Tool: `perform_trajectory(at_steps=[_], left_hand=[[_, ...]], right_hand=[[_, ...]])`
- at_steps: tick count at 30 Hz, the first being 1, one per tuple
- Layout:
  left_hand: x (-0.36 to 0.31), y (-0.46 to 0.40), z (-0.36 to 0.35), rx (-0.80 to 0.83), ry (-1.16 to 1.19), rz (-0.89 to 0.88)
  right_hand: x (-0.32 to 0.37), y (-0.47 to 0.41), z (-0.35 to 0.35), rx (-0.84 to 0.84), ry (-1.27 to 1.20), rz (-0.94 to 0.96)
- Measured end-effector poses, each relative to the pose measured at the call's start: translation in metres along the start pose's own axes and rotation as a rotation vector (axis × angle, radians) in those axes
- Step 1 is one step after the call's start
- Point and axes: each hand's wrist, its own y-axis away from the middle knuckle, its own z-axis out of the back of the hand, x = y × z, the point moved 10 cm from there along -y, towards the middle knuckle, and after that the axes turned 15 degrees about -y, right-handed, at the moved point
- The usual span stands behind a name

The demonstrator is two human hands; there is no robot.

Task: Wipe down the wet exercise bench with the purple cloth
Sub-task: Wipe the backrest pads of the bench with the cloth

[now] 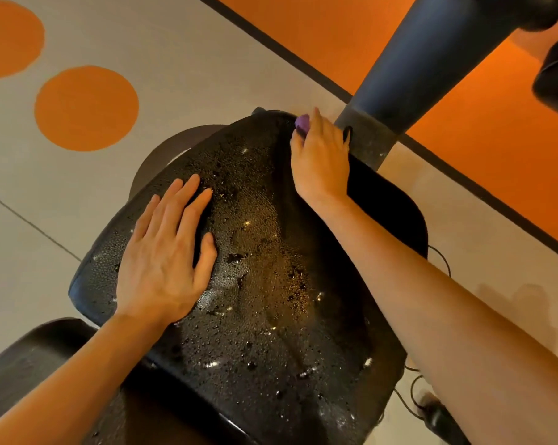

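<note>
My left hand (162, 261) lies flat, fingers straight, on the droplet-covered black bench pad (264, 284), while my right hand (319, 162) grips the purple cloth (302, 122) at its far edge.

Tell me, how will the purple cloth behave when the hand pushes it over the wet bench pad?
The purple cloth is bunched under the right hand, so it is probably soft and floppy. The bench pad is covered in droplets, so the cloth should glide easily and likely grow heavier as it soaks.
</note>
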Motion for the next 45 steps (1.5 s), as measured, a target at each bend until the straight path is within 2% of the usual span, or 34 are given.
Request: perform_trajectory(at_steps=[3,5,7,9,11,14,16,18,21,23,27,31,33,35,37,39,42,45], left_hand=[[0.0,0.0,0.0,-0.003,0.002,0.0],[0.0,0.0,0.001,-0.008,0.005,0.001],[0.001,0.0,0.002,-0.016,0.008,0.001],[-0.001,0.0,0.002,-0.018,0.004,-0.01],[0.0,0.0,0.001,-0.019,0.001,-0.009],[0.0,0.0,0.001,-0.021,0.002,-0.008],[0.001,0.002,0.002,-0.017,0.006,-0.006],[0.0,0.001,0.003,-0.023,0.011,-0.006],[0.0,0.002,0.003,-0.039,0.014,-0.004],[0.0,0.002,0.002,-0.045,0.012,-0.005],[0.002,0.003,0.002,-0.044,0.011,0.002],[0.002,0.002,0.002,-0.048,0.015,-0.002],[0.001,0.003,0.002,-0.05,0.014,-0.009],[0.001,0.003,0.001,-0.047,0.016,-0.011],[0.002,0.003,0.001,-0.049,0.018,-0.009],[0.001,0.003,0.002,-0.05,0.015,-0.011],[0.001,0.002,0.002,-0.053,0.011,-0.01],[0.001,0.002,0.002,-0.053,0.012,-0.008]], right_hand=[[-0.038,0.05,0.041,0.031,-0.012,0.032],[-0.082,0.095,0.073,0.046,0.027,-0.073],[-0.105,0.1,0.074,0.034,0.04,-0.193],[-0.091,0.076,0.058,-0.042,0.05,-0.253],[-0.049,0.066,0.035,-0.032,0.038,-0.216],[0.008,0.132,0.006,0.142,-0.018,-0.046],[0.016,0.167,0.006,0.252,0.019,0.067],[0.001,0.132,0.012,0.231,0.072,0.097],[-0.022,0.064,0.018,0.106,0.07,-0.063],[-0.018,0.083,0.021,0.052,0.017,-0.111],[-0.006,0.165,0.028,0.228,0.076,0.049],[-0.018,0.115,0.024,0.191,0.056,-0.01],[-0.017,0.121,0.027,0.142,0.0,-0.055],[-0.011,0.146,0.034,0.12,-0.012,-0.01],[-0.012,0.158,0.034,0.167,-0.024,0.064],[-0.023,0.127,0.033,0.169,-0.069,0.041],[-0.037,0.069,0.038,0.039,-0.09,-0.072],[-0.032,0.103,0.04,0.043,-0.188,-0.06]])
